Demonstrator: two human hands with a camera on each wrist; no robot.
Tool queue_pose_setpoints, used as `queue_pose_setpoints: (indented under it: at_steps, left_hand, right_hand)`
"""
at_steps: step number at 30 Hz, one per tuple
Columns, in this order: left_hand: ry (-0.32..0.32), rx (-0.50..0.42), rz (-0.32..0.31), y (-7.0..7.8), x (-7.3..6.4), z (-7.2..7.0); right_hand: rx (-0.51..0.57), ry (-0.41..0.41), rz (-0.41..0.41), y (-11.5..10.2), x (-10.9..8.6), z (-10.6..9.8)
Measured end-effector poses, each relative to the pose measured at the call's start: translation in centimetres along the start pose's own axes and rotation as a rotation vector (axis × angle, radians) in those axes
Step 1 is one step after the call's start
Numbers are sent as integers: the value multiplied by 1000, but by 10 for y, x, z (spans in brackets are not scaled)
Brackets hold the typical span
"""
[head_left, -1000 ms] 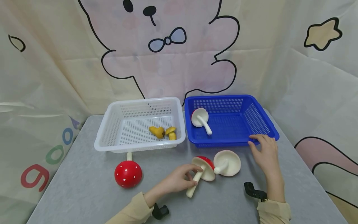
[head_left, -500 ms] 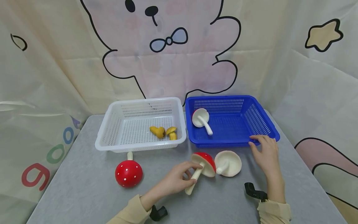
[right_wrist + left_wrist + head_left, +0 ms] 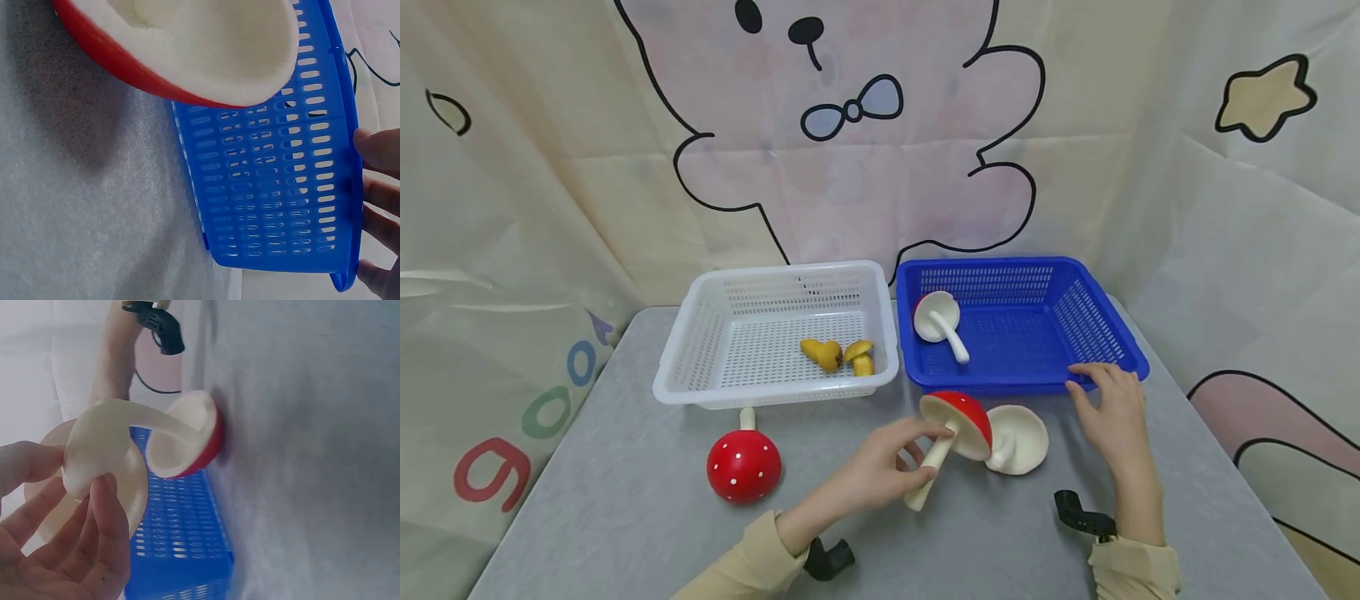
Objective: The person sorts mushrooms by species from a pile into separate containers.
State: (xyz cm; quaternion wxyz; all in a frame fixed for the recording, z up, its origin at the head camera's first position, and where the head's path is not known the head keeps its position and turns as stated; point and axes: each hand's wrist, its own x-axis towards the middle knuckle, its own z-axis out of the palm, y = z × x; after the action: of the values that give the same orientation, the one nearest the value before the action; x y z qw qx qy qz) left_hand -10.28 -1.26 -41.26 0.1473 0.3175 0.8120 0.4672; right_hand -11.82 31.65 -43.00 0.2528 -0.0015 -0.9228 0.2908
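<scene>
In the head view my left hand [image 3: 883, 468] pinches the pale stem of a red-capped toy mushroom [image 3: 965, 421], its cap tilted up and to the right. The left wrist view shows thumb and fingertips round the bulbous stem end [image 3: 97, 447]. Just right of it, an upturned toy mushroom [image 3: 1021, 440] lies on the table, white underside up; the held cap overlaps it in the head view. My right hand [image 3: 1116, 412] holds the front right rim of the blue basket [image 3: 1000, 389], thumb outside and fingers over the edge. Inside the basket lies another red-and-white mushroom [image 3: 937, 317].
Left of the blue basket stands a white basket [image 3: 700, 398] with yellow toy mushrooms [image 3: 861, 358] in it. A red mushroom with white dots [image 3: 744, 467] lies on the grey table [image 3: 647, 517] at the left. A printed curtain [image 3: 850, 192] hangs behind the baskets.
My left hand has lifted the mushroom and moved it slightly forward and right, toward the blue basket. The right hand stays at the basket rim.
</scene>
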Motion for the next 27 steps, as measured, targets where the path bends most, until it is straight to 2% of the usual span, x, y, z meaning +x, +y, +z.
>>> queue_pose_setpoints:
  at_steps: [9, 17, 27]
  left_hand:
    - [-17, 20, 58, 18, 13, -7]
    - [-38, 56, 99, 34, 28, -23]
    - [-62, 96, 148, 42, 51, -35]
  right_hand:
    - [7, 14, -9, -1, 0, 0]
    - [8, 18, -15, 0, 1, 1]
    - [14, 16, -12, 2, 0, 1]
